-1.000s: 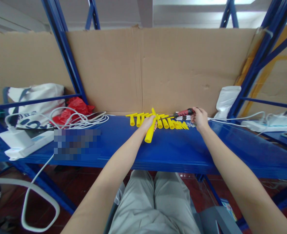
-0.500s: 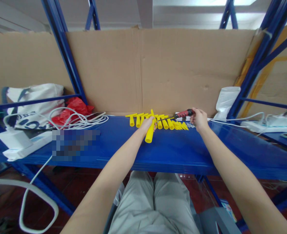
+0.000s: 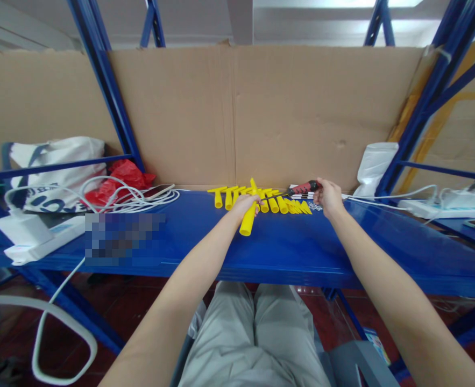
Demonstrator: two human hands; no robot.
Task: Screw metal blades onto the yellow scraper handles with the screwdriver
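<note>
My left hand (image 3: 246,205) is closed around a yellow plastic piece with a hollow tube end (image 3: 247,223), held tilted above the blue shelf with its open end toward me. My right hand (image 3: 329,196) grips the end of a screwdriver (image 3: 303,188) with a red and black handle. Its thin shaft points left and reaches the yellow piece beside my left fingers; the tip is hidden there. Behind my hands stands a row of similar yellow T-shaped pieces (image 3: 218,200). Small flat yellow pieces (image 3: 302,207) and a little heap of screws (image 3: 313,206) lie right of them.
A cardboard sheet (image 3: 302,113) closes off the back of the blue shelf (image 3: 293,247). White cables (image 3: 140,201), a red plastic bag (image 3: 126,178) and a power strip (image 3: 55,240) lie on the left. At the right are a white pouch (image 3: 374,169) and another power strip (image 3: 442,209).
Both hands stay almost in place. The held yellow piece has shifted very slightly, and the screwdriver still meets it from the right.
</note>
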